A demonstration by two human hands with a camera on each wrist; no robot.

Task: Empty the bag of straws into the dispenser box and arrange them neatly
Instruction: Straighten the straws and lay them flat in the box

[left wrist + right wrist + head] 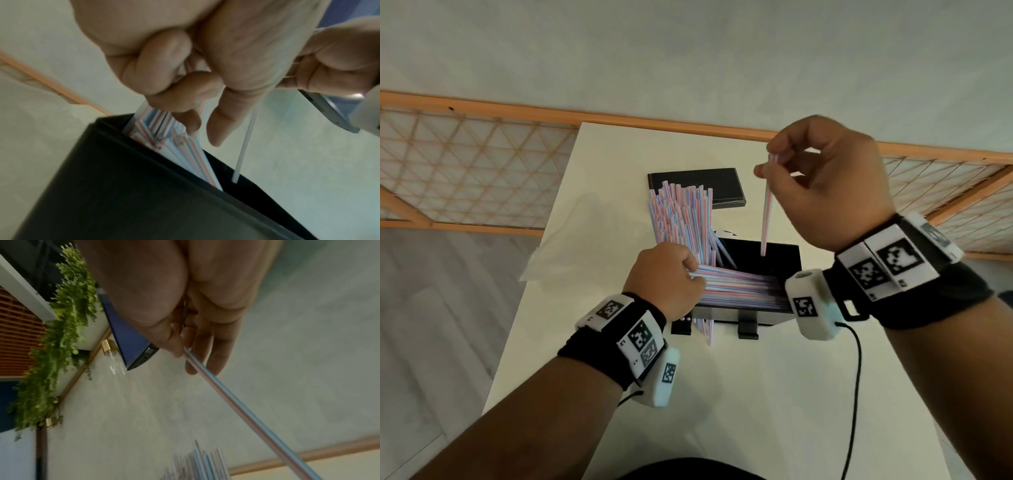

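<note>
One black box [784, 255], one black lid [702, 186], one clear bag [571, 233], two hands, and striped straws [681, 219] too many to count.

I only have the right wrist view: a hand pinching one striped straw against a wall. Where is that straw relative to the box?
Observer: The single straw hangs upright from the right hand, its lower end just above the open dispenser box.
Operator: What is the other hand doing?
Observer: The left hand grips one end of a bundle of straws lying across the box.
Operator: Are all the straws lying flat?
Observer: No. Another bunch stands on end at the box's far left corner, and a few stick out by its near side.
</note>
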